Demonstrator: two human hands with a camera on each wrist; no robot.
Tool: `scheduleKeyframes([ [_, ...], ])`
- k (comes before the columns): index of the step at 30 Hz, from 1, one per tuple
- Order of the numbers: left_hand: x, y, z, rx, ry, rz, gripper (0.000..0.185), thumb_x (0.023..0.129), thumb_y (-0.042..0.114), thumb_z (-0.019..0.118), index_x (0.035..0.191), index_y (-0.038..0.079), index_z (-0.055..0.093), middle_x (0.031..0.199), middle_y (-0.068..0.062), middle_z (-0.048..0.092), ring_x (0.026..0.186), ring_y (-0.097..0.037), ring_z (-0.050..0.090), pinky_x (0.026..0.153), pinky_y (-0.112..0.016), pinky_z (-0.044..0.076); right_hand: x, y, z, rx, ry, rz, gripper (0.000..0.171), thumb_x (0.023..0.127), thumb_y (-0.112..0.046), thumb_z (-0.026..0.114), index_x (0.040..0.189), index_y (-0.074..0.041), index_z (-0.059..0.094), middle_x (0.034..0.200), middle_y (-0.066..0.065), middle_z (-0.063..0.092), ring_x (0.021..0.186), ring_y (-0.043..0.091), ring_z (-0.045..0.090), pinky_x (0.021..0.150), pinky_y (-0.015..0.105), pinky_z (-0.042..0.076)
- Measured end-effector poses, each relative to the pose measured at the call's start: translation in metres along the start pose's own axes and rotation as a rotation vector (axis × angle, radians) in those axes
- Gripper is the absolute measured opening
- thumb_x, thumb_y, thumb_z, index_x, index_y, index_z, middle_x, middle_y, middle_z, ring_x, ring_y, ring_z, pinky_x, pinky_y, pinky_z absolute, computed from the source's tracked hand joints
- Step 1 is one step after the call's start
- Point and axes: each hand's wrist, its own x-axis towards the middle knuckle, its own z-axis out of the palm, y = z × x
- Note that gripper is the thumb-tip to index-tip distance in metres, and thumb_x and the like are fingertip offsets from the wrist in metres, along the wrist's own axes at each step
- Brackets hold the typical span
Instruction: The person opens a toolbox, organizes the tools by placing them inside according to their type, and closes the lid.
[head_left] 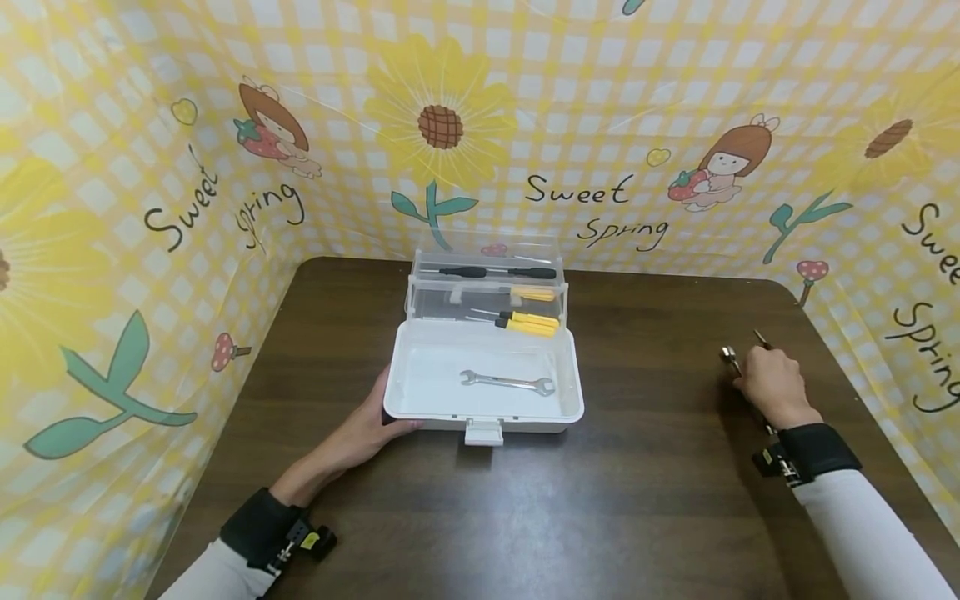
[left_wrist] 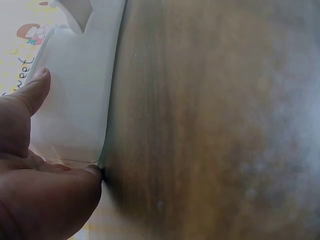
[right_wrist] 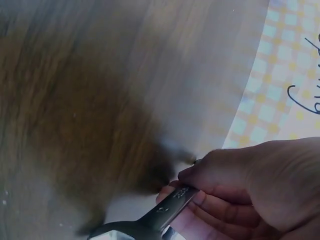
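Note:
A white toolbox point(head_left: 483, 425) stands open on the table, with a double open-ended wrench point(head_left: 507, 382) lying inside. My left hand point(head_left: 365, 423) grips its left side near the front corner; in the left wrist view, the thumb and a finger rest against the white wall. At the table's right side, my right hand point(head_left: 774, 385) holds a metal wrench point(right_wrist: 167, 210) between thumb and fingers, slightly above or at the tabletop. A slim metal end point(head_left: 762, 339) pokes out past the right fingers; whether it belongs to another tool I cannot tell.
Raised clear trays at the toolbox's back hold black-handled screwdrivers point(head_left: 532, 272) and yellow-handled screwdrivers point(head_left: 528, 323). A white latch point(head_left: 483, 432) hangs at the front. Checkered cloth point(head_left: 600, 108) walls in the back and sides of the brown table point(head_left: 645, 500).

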Motion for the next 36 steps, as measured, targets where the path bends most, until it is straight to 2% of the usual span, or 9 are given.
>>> scheduleKeyframes([
  [8,0.0,0.0,0.0,0.004,0.0,0.006,0.109,0.1,0.024,0.076,0.171,0.019,-0.007,0.178,-0.015,-0.001,0.16,-0.04,0.009,0.122,-0.067,0.015,-0.004,-0.001,0.0,-0.011,0.007,-0.015,0.025,0.082,0.0,0.064,0.06,-0.005,0.052,0.072,0.036,0.061,0.067,0.062,0.06,0.055,0.067,0.049],
  [13,-0.001,-0.002,0.0,0.001,0.003,0.001,0.109,0.1,0.025,0.077,0.171,0.019,-0.006,0.177,-0.015,0.001,0.16,-0.038,0.011,0.122,-0.065,0.016,-0.008,-0.003,-0.002,-0.009,0.017,-0.027,0.027,0.081,0.0,0.063,0.058,-0.007,0.049,0.07,0.034,0.06,0.065,0.061,0.061,0.054,0.065,0.048],
  [22,-0.002,0.0,0.0,0.012,0.008,0.005,0.107,0.101,0.024,0.076,0.171,0.017,-0.005,0.177,-0.017,0.002,0.16,-0.04,0.011,0.122,-0.065,0.017,-0.011,-0.005,-0.001,-0.008,0.005,-0.051,0.026,0.082,0.002,0.062,0.059,-0.008,0.053,0.068,0.027,0.062,0.065,0.056,0.061,0.055,0.065,0.047],
  [29,-0.001,-0.001,0.0,0.016,0.008,-0.004,0.107,0.101,0.024,0.076,0.171,0.017,-0.005,0.177,-0.016,0.003,0.16,-0.04,0.012,0.122,-0.065,0.017,-0.013,-0.018,-0.008,-0.006,0.015,-0.12,0.028,0.086,0.003,0.061,0.061,-0.007,0.056,0.062,0.013,0.058,0.059,0.038,0.059,0.052,0.056,0.046],
  [36,-0.001,-0.001,0.0,0.018,0.008,-0.007,0.108,0.1,0.025,0.076,0.171,0.018,-0.005,0.177,-0.017,0.003,0.16,-0.04,0.012,0.122,-0.066,0.016,-0.013,-0.046,-0.024,-0.001,-0.01,-0.201,0.013,0.09,0.003,0.068,0.077,0.001,0.071,0.062,0.006,0.059,0.057,0.023,0.053,0.052,0.044,0.043],
])
